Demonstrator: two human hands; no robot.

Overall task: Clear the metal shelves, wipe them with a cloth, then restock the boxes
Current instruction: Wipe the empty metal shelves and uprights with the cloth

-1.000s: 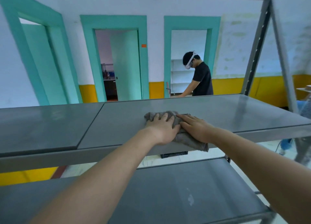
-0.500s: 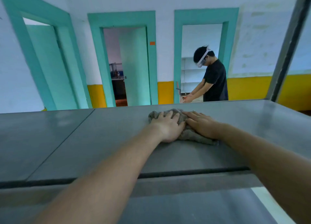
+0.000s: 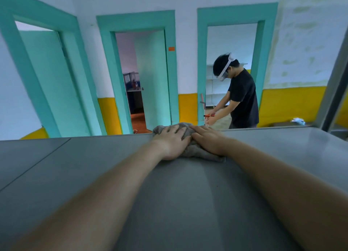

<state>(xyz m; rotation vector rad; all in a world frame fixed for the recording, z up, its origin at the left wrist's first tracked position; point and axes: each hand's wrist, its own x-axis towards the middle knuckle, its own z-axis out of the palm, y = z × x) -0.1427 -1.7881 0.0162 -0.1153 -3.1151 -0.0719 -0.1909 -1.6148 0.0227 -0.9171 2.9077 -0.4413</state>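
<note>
flat shelf (image 3: pixel 75 166) open leftward, post (image 3: pixel 333 92) far right

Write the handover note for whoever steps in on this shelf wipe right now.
Left hand: flat, fingers straight, pressing on the grey cloth.
Right hand: flat on the same cloth, beside the left.
Cloth: bunched at the far edge of the metal shelf.
Done: this shelf carries no boxes; wiping is under way.
Left: finish wiping, then restock; no boxes are in view.
</note>
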